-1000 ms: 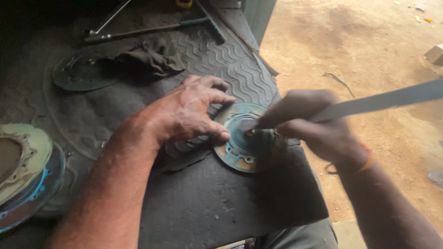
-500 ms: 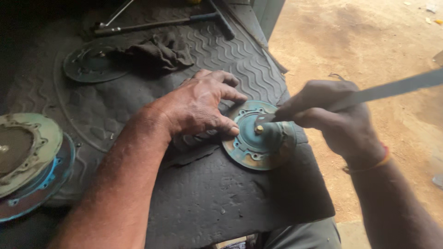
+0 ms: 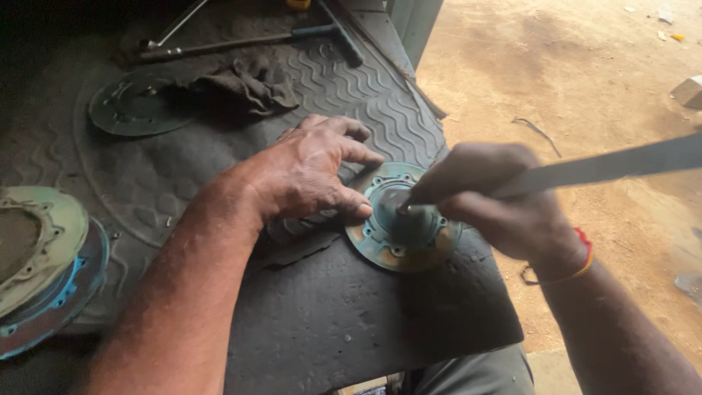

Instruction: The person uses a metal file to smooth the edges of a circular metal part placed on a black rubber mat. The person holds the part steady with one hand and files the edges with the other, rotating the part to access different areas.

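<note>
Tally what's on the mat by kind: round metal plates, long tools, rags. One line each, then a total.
Round metal plates: 4, namely the teal disc under the hands, a dark disc and two stacked plates at left.
Long tools: 3, a flat blade in the right hand and two rods.
Rags: 1.
Total: 8

The left hand (image 3: pixel 311 172) presses flat on the rubber mat (image 3: pixel 351 322), thumb touching a teal flanged disc (image 3: pixel 401 232). The right hand (image 3: pixel 497 201) holds a flat metal blade (image 3: pixel 614 162) against the disc's centre.
</note>
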